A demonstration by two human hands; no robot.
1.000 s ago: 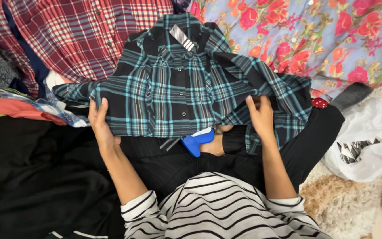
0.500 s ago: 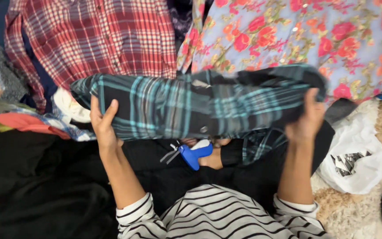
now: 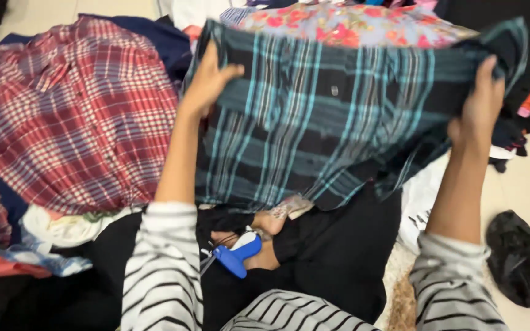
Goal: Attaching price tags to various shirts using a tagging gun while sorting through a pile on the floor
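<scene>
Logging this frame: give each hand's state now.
Left hand: closed on the teal plaid shirt.
Right hand: closed on the same shirt's other edge.

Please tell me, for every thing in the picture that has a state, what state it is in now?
Teal plaid shirt: folded, lifted off the pile, held at both ends.
Left hand: closed on the shirt's left edge.
Right hand: closed on the shirt's right edge.
Red plaid shirt: lying spread out, flat.
Blue tagging gun: resting in the lap, untouched.
Black bag: crumpled on the floor.

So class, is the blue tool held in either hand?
No: the blue tool lies on the lap, while left hand and right hand grip the teal plaid shirt.
</scene>
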